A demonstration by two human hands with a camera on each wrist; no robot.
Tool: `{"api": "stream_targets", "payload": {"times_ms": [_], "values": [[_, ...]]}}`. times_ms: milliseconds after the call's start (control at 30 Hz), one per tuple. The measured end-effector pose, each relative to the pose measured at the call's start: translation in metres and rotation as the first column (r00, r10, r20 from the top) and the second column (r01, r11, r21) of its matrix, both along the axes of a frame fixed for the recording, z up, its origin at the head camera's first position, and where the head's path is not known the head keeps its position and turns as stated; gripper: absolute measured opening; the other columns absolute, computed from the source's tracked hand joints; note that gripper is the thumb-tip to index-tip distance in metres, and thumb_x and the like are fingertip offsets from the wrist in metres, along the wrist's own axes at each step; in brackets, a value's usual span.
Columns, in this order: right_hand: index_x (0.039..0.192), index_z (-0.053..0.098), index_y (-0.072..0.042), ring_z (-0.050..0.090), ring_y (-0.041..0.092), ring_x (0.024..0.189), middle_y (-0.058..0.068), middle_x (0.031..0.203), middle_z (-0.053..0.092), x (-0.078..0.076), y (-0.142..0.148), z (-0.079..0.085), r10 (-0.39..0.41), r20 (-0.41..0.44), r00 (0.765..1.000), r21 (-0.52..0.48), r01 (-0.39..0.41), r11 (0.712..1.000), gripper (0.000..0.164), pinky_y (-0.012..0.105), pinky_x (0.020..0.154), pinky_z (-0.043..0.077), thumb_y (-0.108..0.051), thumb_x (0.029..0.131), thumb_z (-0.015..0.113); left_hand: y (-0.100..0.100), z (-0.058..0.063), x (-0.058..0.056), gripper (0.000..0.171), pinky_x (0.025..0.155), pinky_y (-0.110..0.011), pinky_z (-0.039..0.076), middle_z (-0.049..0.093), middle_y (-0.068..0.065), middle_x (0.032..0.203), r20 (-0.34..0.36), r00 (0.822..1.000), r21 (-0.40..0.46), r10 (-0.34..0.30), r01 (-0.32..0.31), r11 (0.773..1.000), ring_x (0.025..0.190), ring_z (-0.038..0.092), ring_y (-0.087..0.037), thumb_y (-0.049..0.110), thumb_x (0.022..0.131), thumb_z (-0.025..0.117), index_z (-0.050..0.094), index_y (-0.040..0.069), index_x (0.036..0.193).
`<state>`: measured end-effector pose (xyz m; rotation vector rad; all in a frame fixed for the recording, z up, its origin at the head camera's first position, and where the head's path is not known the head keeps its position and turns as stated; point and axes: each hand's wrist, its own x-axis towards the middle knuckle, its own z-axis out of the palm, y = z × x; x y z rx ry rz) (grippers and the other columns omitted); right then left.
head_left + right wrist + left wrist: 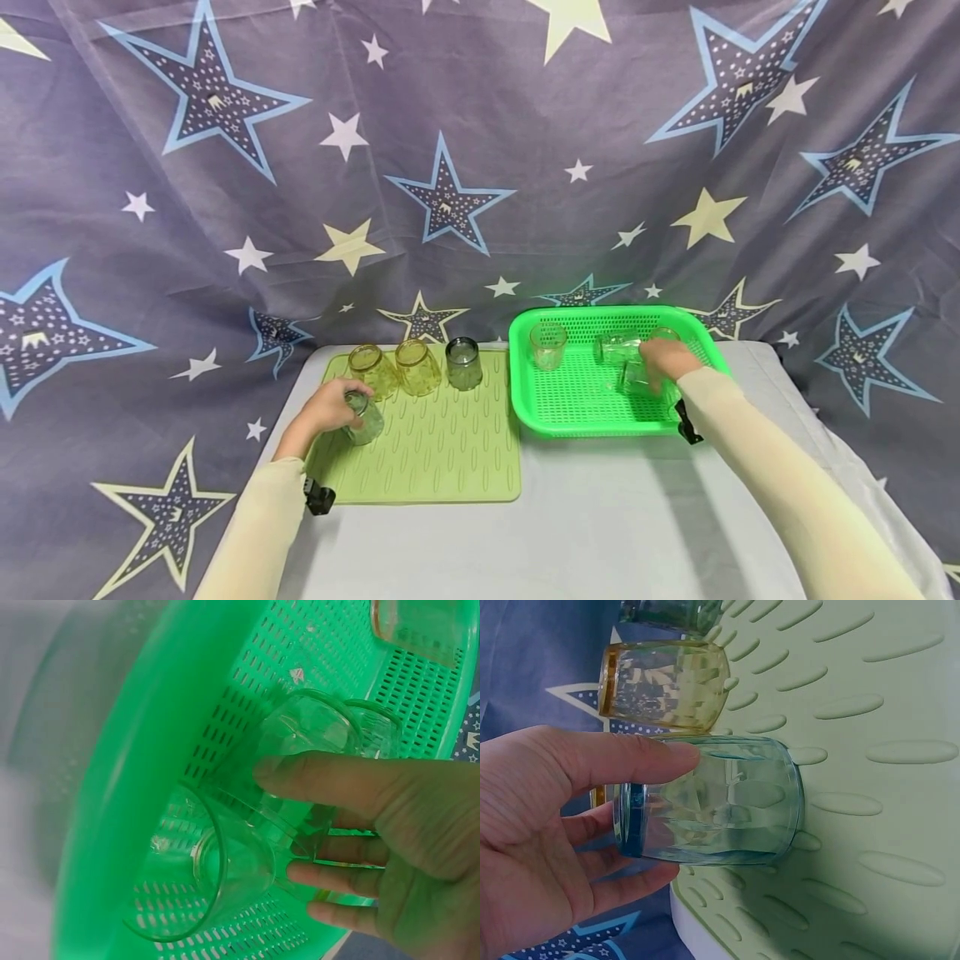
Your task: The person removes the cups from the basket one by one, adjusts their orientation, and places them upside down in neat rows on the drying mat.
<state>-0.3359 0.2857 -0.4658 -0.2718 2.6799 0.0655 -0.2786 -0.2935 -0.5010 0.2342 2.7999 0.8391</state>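
Observation:
On the left part of the green ribbed mat, my left hand grips a bluish-green clear glass, thumb on one side and fingers on the other. The glass's thick-ringed end points up and its other end is at the mat. Inside the green basket, my right hand reaches down among clear glasses, thumb and fingers spread apart. Close by its fingertips lie a clear glass and another glass; the right wrist view shows no firm hold on either.
Two yellow glasses and a dark grey glass stand along the mat's back edge. A clear glass with a pinkish-brown rim is at the basket's back left. Behind the table hangs a star-patterned cloth.

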Motion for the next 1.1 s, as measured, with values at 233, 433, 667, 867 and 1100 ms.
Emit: {"api": "stream_targets", "payload": {"times_ms": [233, 433, 667, 867, 1100], "values": [[0.101, 0.063, 0.0, 0.065, 0.031, 0.089, 0.014, 0.099, 0.069, 0.001, -0.003, -0.005, 0.02, -0.002, 1.0, 0.026, -0.02, 0.999, 0.045, 0.044, 0.077, 0.061, -0.003, 0.065, 0.09, 0.001, -0.001, 0.001, 0.059, 0.104, -0.065, 0.045, 0.058, -0.028, 0.14, 0.006, 1.0, 0.001, 0.005, -0.005, 1.0, 0.132, 0.049, -0.053, -0.002, 0.064, 0.085, 0.071, 0.003, 0.121], [0.108, 0.062, 0.0, 0.065, 0.031, 0.091, 0.016, 0.106, 0.068, 0.003, -0.007, -0.007, 0.007, 0.006, 1.0, -0.014, -0.007, 1.0, 0.05, 0.043, 0.079, 0.061, -0.006, 0.066, 0.089, 0.001, -0.001, 0.003, 0.06, 0.104, -0.066, 0.046, 0.056, -0.028, 0.142, 0.021, 1.0, -0.01, 0.016, -0.015, 1.0, 0.134, 0.047, -0.053, -0.001, 0.065, 0.085, 0.071, 0.005, 0.123], [0.141, 0.045, 0.008, 0.064, 0.038, 0.107, 0.029, 0.131, 0.06, 0.006, -0.011, -0.009, -0.054, 0.08, 0.995, -0.152, 0.065, 0.986, 0.085, 0.047, 0.086, 0.06, -0.005, 0.068, 0.088, 0.001, 0.001, 0.003, 0.06, 0.103, -0.065, 0.046, 0.052, -0.029, 0.146, 0.035, 0.999, -0.001, 0.025, -0.025, 1.0, 0.137, 0.043, -0.054, -0.002, 0.066, 0.084, 0.07, 0.006, 0.124], [0.144, 0.042, 0.008, 0.059, 0.045, 0.121, 0.03, 0.137, 0.056, 0.008, -0.01, -0.01, -0.033, 0.096, 0.995, -0.203, 0.052, 0.978, 0.089, 0.052, 0.095, 0.057, -0.004, 0.068, 0.087, 0.002, 0.001, 0.003, 0.059, 0.104, -0.065, 0.045, 0.051, -0.029, 0.146, 0.039, 0.999, -0.003, 0.027, -0.027, 1.0, 0.138, 0.042, -0.054, -0.001, 0.067, 0.084, 0.07, 0.006, 0.124], [0.132, 0.05, 0.01, 0.062, 0.033, 0.104, 0.029, 0.13, 0.059, 0.006, -0.008, -0.004, 0.028, 0.084, 0.996, -0.317, 0.0, 0.948, 0.076, 0.043, 0.085, 0.06, -0.002, 0.063, 0.081, 0.001, 0.0, 0.003, 0.058, 0.102, -0.063, 0.047, 0.056, -0.028, 0.141, 0.018, 1.0, -0.002, 0.019, -0.019, 1.0, 0.132, 0.049, -0.052, -0.001, 0.065, 0.085, 0.072, 0.006, 0.121]]}}
